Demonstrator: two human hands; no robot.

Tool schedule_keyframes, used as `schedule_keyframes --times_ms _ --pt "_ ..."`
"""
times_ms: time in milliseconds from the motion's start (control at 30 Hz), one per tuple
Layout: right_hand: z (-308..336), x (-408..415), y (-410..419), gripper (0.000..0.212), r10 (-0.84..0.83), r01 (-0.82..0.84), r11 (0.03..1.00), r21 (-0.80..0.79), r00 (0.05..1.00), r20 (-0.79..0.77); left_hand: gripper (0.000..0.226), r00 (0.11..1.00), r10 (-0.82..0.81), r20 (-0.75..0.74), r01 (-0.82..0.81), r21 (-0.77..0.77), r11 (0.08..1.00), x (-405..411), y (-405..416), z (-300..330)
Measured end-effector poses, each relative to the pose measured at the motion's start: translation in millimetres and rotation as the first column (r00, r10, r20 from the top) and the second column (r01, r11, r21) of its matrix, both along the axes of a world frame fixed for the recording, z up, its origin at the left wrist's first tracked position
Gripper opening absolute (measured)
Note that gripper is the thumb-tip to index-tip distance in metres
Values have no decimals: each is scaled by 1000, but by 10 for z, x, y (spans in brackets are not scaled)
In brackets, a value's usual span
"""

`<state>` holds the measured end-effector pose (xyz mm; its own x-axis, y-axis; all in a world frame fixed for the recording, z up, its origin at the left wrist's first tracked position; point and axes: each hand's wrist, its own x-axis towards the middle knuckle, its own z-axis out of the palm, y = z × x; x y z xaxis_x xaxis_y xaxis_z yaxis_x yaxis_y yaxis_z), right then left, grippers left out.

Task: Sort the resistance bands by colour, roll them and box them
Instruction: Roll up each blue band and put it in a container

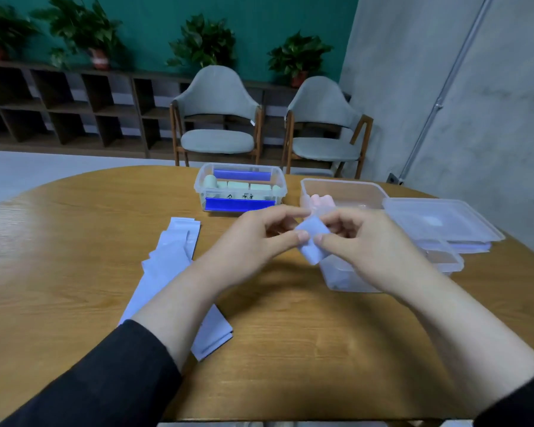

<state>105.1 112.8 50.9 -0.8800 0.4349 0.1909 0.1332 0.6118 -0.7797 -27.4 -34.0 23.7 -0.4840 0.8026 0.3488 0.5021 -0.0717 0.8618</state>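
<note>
Worktop (74, 241), wood, rounded edge, carries everything. Beyond both hands: a clear box with blue clips (240, 188) holding pale green rolls (241, 185). Beyond the right hand: an open box (346, 192) with pink rolls (321, 201); to its outer side, stacked lids (444, 223). Under and just past the right hand: a third open box (352, 277), seemingly the one for this colour; contents too blurred to tell. Under the left forearm: flat lavender bands (170, 257), unrolled, fanned in a loose pile. Between the two hands, lifted off the worktop: a small lavender roll (313, 240). Left hand (259, 238) pinches one end, thumb and fingers curled on it; right hand (367, 245) pinches the other likewise. Judgement: rolling is near its finish. To do it well, keep the edges flush so the roll doesn't cone, keep tension through the last turn, press the tail flat, then lower it into the near box without loosening the pinch early, or it may spring open.
</note>
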Motion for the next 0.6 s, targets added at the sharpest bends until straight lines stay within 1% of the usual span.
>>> schedule_keyframes --times_ms 67,100,167,233,300,400,500,600 --pt "127 50 239 10 -118 118 992 40 993 -8 19 993 69 98 -79 105 991 79 217 -79" --pt "148 63 382 6 -197 196 978 75 980 1 18 986 119 113 -132 118 984 108 328 -166" --pt "127 66 633 5 -319 306 942 137 944 84 22 971 229 63 -234 80 969 155 517 -412" --pt "47 39 803 8 -394 350 913 209 891 226 31 965 263 -26 -261 49 964 194 604 -654" --pt "-30 -30 878 17 -423 323 894 312 838 345 38 963 241 -119 -240 23 971 213 608 -822" --pt "-107 -154 887 26 -412 192 882 431 760 502 40 957 212 -200 -221 -23 975 185 599 -918" --pt "-118 -244 854 30 -414 95 877 472 649 639 42 958 177 -225 -193 -50 980 194 601 -918" --pt "-136 -276 867 36 -418 74 881 467 583 697 53 962 151 -227 -167 -51 985 202 589 -903"
